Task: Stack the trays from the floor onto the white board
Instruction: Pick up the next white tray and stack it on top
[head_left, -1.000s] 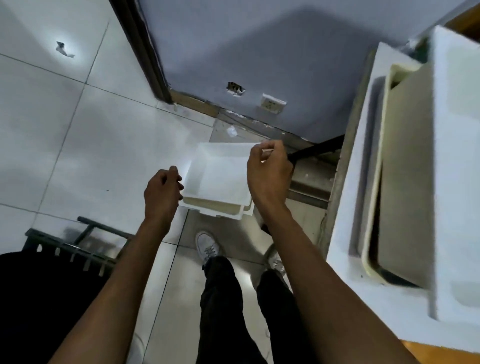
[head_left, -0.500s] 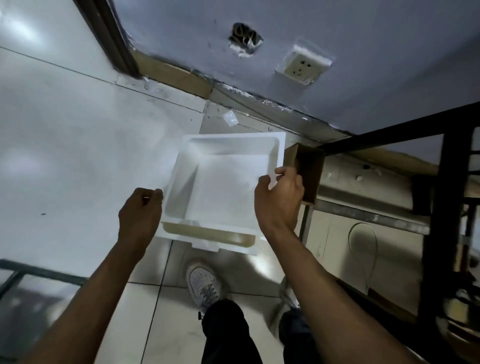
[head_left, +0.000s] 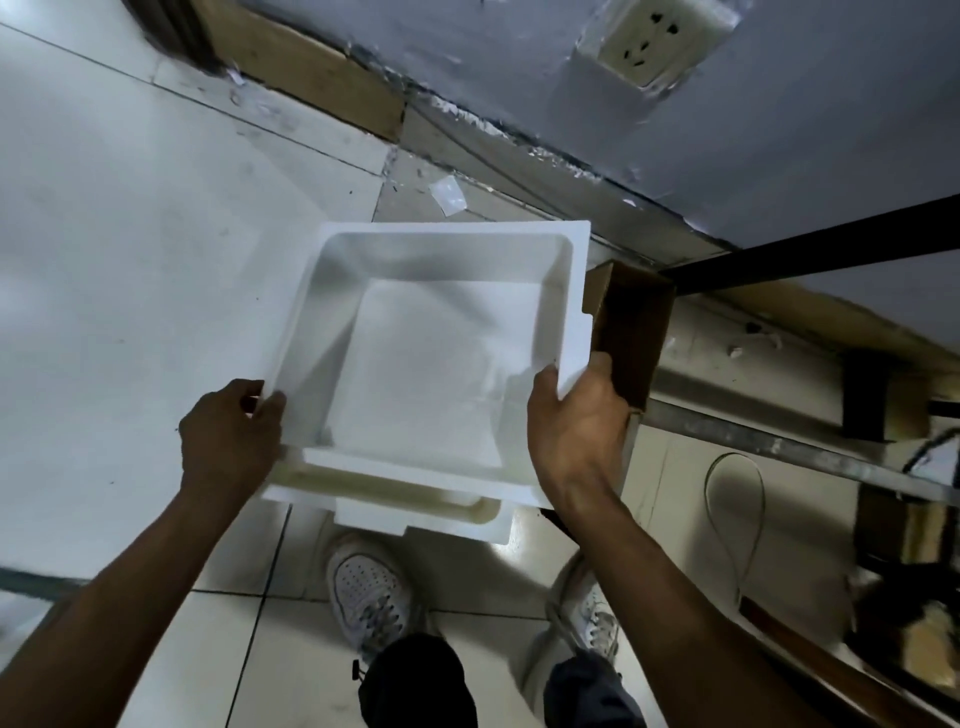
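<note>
the top tray (head_left: 431, 358) sits nested on a short stack on the floor (head_left: 130, 260), near the wall (head_left: 519, 62) and just far of the person's shoes (head_left: 370, 590). the left hand (head_left: 228, 441) is closed on the near-left rim, thumb on top. the right hand (head_left: 576, 431) pinches the right rim, thumb over the flange, fingers under it. gripping opposite sides likely keeps the thin tray level and lets it separate cleanly from the yellowish tray (head_left: 395, 493) and the white one below it (their near edges protrude). judgement: the lift is just starting; whether the top tray has cleared the stack cannot be told.

the white board is out of view, so the place point is unknown. how many trays are in the stack is unclear. the fingers under both rims are hidden. a brown box (head_left: 631, 332) stands touching or just beside the right rim. the dark frame (head_left: 810, 249) on the right is cut off and blurred.
</note>
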